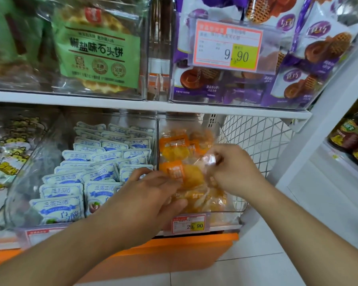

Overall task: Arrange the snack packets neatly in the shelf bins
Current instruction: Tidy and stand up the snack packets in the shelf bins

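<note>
A clear shelf bin [221,218] on the lower shelf holds several orange-yellow snack packets [174,149]. My left hand [147,203] reaches into its front and grips an orange packet [182,174] between thumb and fingers. My right hand [234,168] is over the same bin, pinching the crinkled clear plastic edge of a packet [211,159]. To the left, a second clear bin [23,172] is filled with rows of blue-and-white packets [95,159].
The upper shelf carries bins of green waffle-biscuit bags [99,50] and purple-white biscuit bags [310,58] with a 9.90 price tag [227,46]. A 29.90 tag [188,223] sits on the orange bin's front. A white wire mesh panel [254,137] closes the right side. Bottles [351,135] stand far right.
</note>
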Available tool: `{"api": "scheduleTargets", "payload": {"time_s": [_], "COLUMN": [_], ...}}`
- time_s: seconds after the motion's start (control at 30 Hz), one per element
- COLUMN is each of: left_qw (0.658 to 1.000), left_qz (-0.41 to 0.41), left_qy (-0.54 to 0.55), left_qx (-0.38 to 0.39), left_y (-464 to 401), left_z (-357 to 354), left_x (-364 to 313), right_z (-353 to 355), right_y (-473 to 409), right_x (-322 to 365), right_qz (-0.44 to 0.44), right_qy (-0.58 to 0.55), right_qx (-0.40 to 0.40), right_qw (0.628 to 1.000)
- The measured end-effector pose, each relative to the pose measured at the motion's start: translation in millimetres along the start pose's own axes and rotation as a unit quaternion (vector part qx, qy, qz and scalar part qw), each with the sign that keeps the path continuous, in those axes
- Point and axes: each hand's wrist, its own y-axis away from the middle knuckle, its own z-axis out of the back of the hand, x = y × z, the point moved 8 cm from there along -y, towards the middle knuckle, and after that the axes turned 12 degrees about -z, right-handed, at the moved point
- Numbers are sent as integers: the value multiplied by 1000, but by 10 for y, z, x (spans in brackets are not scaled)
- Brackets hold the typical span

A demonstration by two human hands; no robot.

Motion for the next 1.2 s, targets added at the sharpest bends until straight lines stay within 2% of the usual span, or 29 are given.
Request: {"api": "scheduleTargets", "payload": {"time_s": [0.1,0.17,0.27,0.37,0.47,0.57,0.7,0.77,0.83,0.9,0.97,1.1,1.2], "left_qw": [999,999,999,998,999,999,1000,1000,1000,1000,1000,1000,1000], "left_qz": [-12,-14,-12,-11,-5,-5,-4,-2,0,0,-3,-2,1], "left_qy": [9,-8,-31,-48,-50,-38,-23,-14,-4,5,8,17,24], "left_qx": [-31,-45,-42,-29,-21,-20,-10,-3,-1,1,1,13,19], "left_y": [-51,-66,-66,-72,-70,-59,-46,-40,-34,-31,-29,-29,-30], "left_z": [36,49,31,20,16,11,10,10,25,28,34,31,32], "left_x": [1,8,24,22,4,-3,12,24,30,36,37,37,42], "right_z": [243,350,516,544,294,-50,-112,-18,133,239,144,-360,-411], "right_y": [38,113,263,391,487,521,460,434,351,219,79,-141,-217], "right_x": [-21,-92,-188,-109,-39,-108,-232,-218,-108,26,168,252,172], "right_qz": [8,11,68,138,154,136,78,55,40,45,66,81,50], "right_qy": [-133,-140,25,192,307,358,340,293,182,84,76,137,94], "right_qx": [-4,4,-45,-65,-6,70,119,127,83,9,1,110,87], "right_qw": [991,990,996,969,939,921,930,946,979,995,995,981,991]}}
